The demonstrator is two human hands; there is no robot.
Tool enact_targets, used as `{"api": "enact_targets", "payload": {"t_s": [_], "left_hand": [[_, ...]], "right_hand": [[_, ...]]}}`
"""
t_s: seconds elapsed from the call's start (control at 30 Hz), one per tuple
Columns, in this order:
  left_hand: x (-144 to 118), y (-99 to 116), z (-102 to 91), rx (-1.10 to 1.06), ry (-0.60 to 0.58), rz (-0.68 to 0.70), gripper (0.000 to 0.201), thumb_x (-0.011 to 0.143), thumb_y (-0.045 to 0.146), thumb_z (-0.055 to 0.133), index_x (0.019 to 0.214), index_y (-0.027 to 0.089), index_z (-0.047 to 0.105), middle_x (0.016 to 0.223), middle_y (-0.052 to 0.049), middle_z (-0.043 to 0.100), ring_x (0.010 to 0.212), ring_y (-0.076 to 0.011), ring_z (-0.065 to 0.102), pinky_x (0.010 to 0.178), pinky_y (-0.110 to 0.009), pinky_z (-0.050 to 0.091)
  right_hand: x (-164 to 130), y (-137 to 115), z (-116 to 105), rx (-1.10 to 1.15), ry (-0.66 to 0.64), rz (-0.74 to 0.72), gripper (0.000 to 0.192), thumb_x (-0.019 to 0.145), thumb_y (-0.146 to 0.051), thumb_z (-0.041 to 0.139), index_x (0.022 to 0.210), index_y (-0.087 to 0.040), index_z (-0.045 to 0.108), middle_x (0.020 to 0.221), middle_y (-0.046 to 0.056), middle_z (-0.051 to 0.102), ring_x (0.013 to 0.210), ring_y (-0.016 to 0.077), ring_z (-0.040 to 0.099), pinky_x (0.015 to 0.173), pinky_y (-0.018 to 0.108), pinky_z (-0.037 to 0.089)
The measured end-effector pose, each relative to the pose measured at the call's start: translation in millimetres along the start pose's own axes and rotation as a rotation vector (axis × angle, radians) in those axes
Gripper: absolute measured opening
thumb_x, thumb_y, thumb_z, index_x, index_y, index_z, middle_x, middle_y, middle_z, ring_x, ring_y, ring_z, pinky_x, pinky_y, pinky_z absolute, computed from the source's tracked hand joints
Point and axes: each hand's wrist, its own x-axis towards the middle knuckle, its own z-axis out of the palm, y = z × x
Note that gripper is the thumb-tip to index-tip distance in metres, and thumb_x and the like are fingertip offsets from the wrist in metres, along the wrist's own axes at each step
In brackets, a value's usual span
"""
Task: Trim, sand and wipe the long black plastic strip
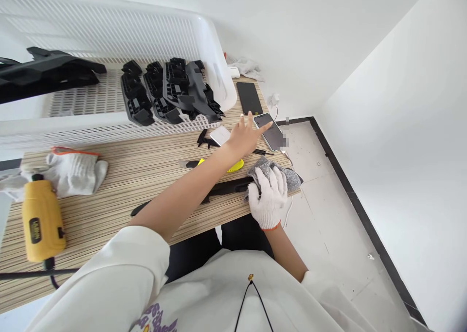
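Note:
My left hand (243, 138) is bare and reaches across the table with its fingers apart. One digit lies over the dark screen of a white-edged phone (270, 135); I cannot tell whether it touches. My right hand (269, 198) wears a white knitted glove with an orange cuff. Its fingers curl over a grey cloth (291, 176) at the table's right end, on a long black plastic part (229, 187). My left forearm hides some of this part. Under the same arm runs a yellow utility knife (236, 166), its middle hidden.
A white basket (219, 74) holds black moulded parts (175, 89). Beside it lies a black phone-like slab (250, 97). Black calipers (206, 140) and a white flat piece (220, 135) are near my left wrist. A corded yellow power tool (43, 220) and white gloves (78, 171) occupy the left.

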Motion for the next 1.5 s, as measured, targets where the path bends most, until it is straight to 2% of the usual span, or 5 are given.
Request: {"api": "enact_targets", "payload": {"t_s": [0.27,0.67,0.83,1.13,1.5], "left_hand": [[-49.0,-30.4,-19.2,0.0,-0.058,-0.058,0.062,0.101,0.022,0.033,0.16,0.009,0.022,0.158,-0.028,0.033,0.148,-0.043,0.032,0.112,-0.056,0.038],[4.3,-6.9,3.4,0.093,0.027,0.059,0.055,0.099,0.016,0.042,0.153,0.026,0.044,0.168,-0.017,0.02,0.153,-0.0441,0.018,0.116,-0.058,0.032],[23.5,-4.8,8.0,0.028,0.045,0.066,0.064,0.096,0.016,0.05,0.156,0.032,0.037,0.17,-0.014,0.013,0.155,-0.0442,0.011,0.117,-0.062,0.027],[-13.2,-28.9,-0.3,0.056,0.042,0.144,0.066,0.096,0.008,0.042,0.157,0.033,0.036,0.17,-0.012,0.013,0.155,-0.0421,0.009,0.12,-0.06,0.024],[-19.4,-4.9,21.0,0.051,0.022,0.361,0.074,0.093,0.006,0.052,0.156,0.039,0.034,0.171,-0.013,0.007,0.156,-0.0384,0.01,0.119,-0.054,0.031]], "right_hand": [[0.7,1.1,-1.8,-0.006,-0.016,-0.008,0.038,0.092,-0.032,0.06,0.128,-0.021,0.068,0.133,0.011,0.065,0.137,0.0287,0.051,0.119,0.053,0.037],[1.2,0.7,0.4,0.014,0.015,-0.005,0.038,0.092,-0.03,0.06,0.128,-0.021,0.069,0.131,0.01,0.067,0.136,0.0278,0.052,0.119,0.052,0.037],[1.3,0.1,-0.7,0.011,0.001,0.003,0.038,0.092,-0.03,0.059,0.129,-0.022,0.068,0.132,0.01,0.066,0.136,0.0281,0.051,0.119,0.052,0.036],[1.1,1.1,-0.6,0.017,0.004,-0.002,0.038,0.092,-0.031,0.06,0.128,-0.021,0.069,0.132,0.01,0.066,0.136,0.0282,0.052,0.119,0.052,0.036],[0.0,2.0,1.1,-0.005,0.005,-0.011,0.038,0.092,-0.032,0.059,0.128,-0.021,0.068,0.132,0.011,0.066,0.137,0.0287,0.051,0.119,0.053,0.037]]}}
